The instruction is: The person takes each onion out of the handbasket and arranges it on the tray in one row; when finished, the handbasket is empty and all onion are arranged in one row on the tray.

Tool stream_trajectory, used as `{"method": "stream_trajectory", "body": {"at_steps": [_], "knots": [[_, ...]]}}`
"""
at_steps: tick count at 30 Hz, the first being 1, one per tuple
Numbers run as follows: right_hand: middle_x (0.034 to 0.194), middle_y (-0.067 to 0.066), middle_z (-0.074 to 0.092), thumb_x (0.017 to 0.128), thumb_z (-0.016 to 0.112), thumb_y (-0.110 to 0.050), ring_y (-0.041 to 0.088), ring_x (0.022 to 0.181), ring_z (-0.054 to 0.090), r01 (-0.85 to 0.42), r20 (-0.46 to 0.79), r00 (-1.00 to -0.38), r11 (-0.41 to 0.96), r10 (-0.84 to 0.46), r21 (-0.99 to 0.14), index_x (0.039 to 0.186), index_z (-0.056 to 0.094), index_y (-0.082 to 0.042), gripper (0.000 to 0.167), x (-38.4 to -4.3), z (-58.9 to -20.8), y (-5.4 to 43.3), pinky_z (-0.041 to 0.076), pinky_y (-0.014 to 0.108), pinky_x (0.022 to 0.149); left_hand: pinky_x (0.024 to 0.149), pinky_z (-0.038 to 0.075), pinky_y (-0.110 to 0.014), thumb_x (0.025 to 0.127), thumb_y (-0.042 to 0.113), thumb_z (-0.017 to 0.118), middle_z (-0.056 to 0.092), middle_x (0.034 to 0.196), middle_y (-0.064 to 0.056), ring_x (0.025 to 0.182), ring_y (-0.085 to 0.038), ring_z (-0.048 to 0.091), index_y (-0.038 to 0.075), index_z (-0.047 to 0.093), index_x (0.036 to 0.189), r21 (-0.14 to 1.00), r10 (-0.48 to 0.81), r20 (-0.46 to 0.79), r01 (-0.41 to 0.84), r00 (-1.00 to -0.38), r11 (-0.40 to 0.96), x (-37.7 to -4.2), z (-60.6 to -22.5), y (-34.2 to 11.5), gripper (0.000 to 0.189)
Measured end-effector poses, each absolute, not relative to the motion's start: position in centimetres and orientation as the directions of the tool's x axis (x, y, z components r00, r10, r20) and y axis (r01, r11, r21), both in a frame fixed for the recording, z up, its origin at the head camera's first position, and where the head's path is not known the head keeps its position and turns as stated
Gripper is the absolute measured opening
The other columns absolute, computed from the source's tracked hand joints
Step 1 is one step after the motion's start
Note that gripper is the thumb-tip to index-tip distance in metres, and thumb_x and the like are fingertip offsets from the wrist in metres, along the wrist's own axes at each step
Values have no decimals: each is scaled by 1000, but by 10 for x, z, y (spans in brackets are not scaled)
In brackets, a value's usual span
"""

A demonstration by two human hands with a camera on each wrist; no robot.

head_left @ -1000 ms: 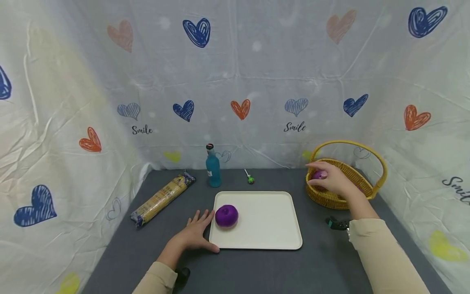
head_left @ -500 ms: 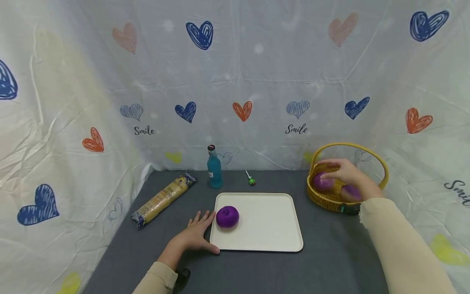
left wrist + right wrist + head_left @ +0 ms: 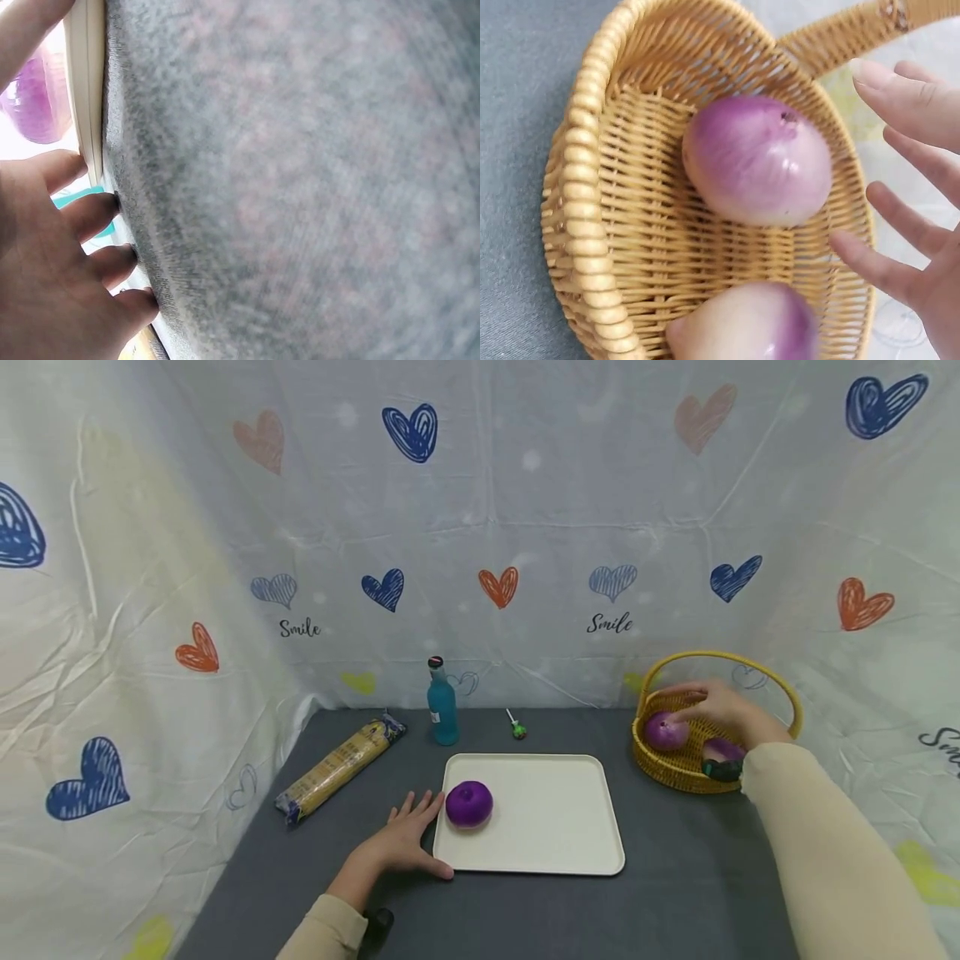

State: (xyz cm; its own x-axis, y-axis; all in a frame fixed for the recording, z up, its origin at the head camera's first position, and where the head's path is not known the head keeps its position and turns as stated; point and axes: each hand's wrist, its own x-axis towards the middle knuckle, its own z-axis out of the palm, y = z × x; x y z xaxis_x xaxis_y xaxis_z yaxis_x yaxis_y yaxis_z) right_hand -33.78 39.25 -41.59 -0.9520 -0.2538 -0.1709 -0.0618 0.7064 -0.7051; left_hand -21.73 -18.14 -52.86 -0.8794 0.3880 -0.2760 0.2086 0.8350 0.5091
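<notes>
My right hand [image 3: 720, 706] hangs over the yellow wicker basket [image 3: 675, 778], under its handle. Its fingers are spread, apart from the purple-and-white onion [image 3: 757, 161] lying in the basket in the right wrist view. A second onion [image 3: 742, 326] lies beside it, partly cut off at the frame's edge. With fingers spread, my left hand [image 3: 401, 839] rests on the table against the left edge of the cream tray [image 3: 555, 814]. On the tray's left side sits a round, deep-purple thing [image 3: 468, 804] with a dimpled top, close to the left fingertips.
A long yellow packet [image 3: 341, 768] with blue ends lies at the table's left. A blue bottle [image 3: 442, 706] stands behind the tray, with a green-headed lollipop [image 3: 517, 727] to its right. A heart-printed curtain [image 3: 540, 527] closes off the back and sides.
My right hand has lowered an onion into the basket's left part and let go of it. The left hand stays at the tray's edge; the head view has shifted slightly.
</notes>
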Motion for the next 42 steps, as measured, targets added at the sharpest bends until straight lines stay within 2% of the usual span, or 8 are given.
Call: {"method": "stream_trajectory", "body": {"at_steps": [5, 8, 11, 16, 23, 28, 33, 42], "knots": [[161, 28, 27, 94, 72, -29, 53, 141, 33, -18, -219, -945, 709, -241, -705, 149, 50, -8, 63, -342, -427, 394, 40, 65, 107, 119, 7, -71, 64, 65, 87, 15, 169, -17, 154, -47, 0, 18, 19, 163, 496, 388, -284, 213, -877, 842, -217, -526, -185, 129], [156, 31, 32, 94, 73, -27, 50, 122, 48, -12, -225, -946, 719, -234, -694, 145, 54, -4, 59, -344, -434, 395, 53, 53, 93, 119, 6, -70, 64, 66, 86, 15, 169, -16, 155, -47, 0, 19, 19, 163, 487, 387, -283, 216, -878, 846, -219, -524, -185, 129], [148, 31, 41, 91, 75, -28, 45, 104, 53, -24, -209, -953, 746, -218, -666, 140, 59, -2, 57, -343, -437, 394, 53, 44, 79, 120, 5, -69, 63, 67, 86, 15, 169, -15, 155, -46, 0, 20, 19, 163, 488, 389, -284, 217, -876, 845, -220, -521, -184, 129], [140, 28, 52, 91, 76, -30, 37, 112, 53, -54, -201, -950, 761, -238, -646, 138, 61, -4, 56, -344, -439, 389, 52, 49, 92, 120, 6, -70, 64, 66, 86, 15, 169, -16, 155, -46, -1, 19, 18, 163, 489, 391, -291, 215, -873, 845, -220, -520, -184, 130], [133, 23, 55, 91, 74, -31, 33, 104, 52, 0, -255, -943, 766, -214, -643, 140, 61, -9, 55, -345, -445, 387, 54, 42, 81, 119, 7, -71, 64, 65, 87, 15, 169, -17, 154, -47, 0, 19, 18, 163, 495, 398, -283, 223, -873, 840, -215, -519, -185, 130], [133, 21, 57, 92, 73, -28, 31, 104, 52, 3, -258, -944, 775, -207, -632, 137, 64, -13, 49, -344, -446, 389, 55, 40, 82, 119, 7, -71, 64, 65, 87, 15, 168, -18, 154, -48, 0, 17, 18, 163, 502, 404, -273, 228, -873, 834, -213, -518, -184, 130], [132, 24, 59, 92, 74, -24, 33, 107, 55, -69, -205, -946, 774, -252, -629, 134, 65, -7, 47, -344, -444, 388, 54, 41, 88, 119, 8, -71, 64, 64, 87, 15, 168, -18, 154, -48, 1, 17, 18, 163, 492, 397, -281, 224, -874, 841, -213, -518, -185, 129], [133, 31, 55, 91, 76, -22, 33, 105, 64, -69, -202, -941, 742, -270, -667, 139, 59, 0, 55, -338, -427, 392, 57, 50, 90, 118, 8, -72, 64, 65, 87, 16, 168, -17, 154, -48, 1, 17, 19, 163, 515, 406, -280, 221, -870, 828, -209, -523, -182, 129]]}}
